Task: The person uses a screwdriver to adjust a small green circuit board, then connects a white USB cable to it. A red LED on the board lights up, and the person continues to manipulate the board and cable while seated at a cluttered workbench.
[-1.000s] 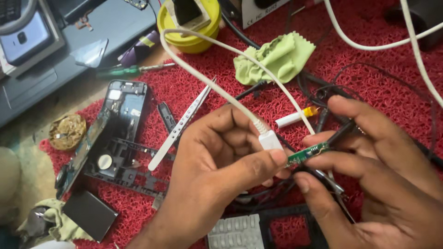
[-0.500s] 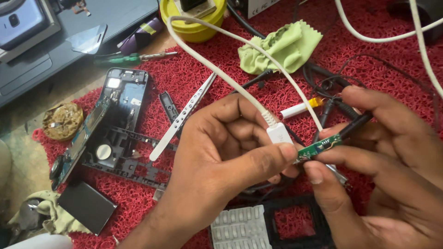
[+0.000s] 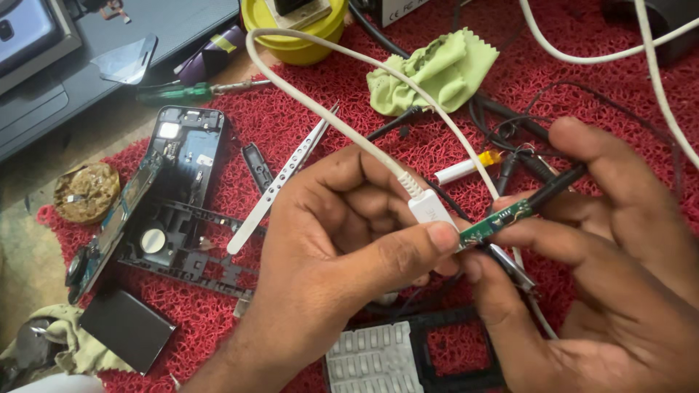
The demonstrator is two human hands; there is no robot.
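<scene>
Closer now, my left hand (image 3: 342, 255) pinches the white plug (image 3: 431, 211); right hand (image 3: 604, 269) grips the small green board (image 3: 495, 223), which forcing could crack.

Red looped-fibre mat (image 3: 306, 109); white plastic cable plug (image 3: 431, 209); small green circuit board (image 3: 495, 223) dotted with pale specks; lime-green cloth (image 3: 437, 69); yellow round tub (image 3: 295, 38); green-handled screwdriver (image 3: 178, 92); black opened phone frame (image 3: 182, 156).

Coarse red looped mat (image 3: 582, 80), soft green cloth (image 3: 437, 69), glossy white plastic plug (image 3: 431, 209)
</scene>
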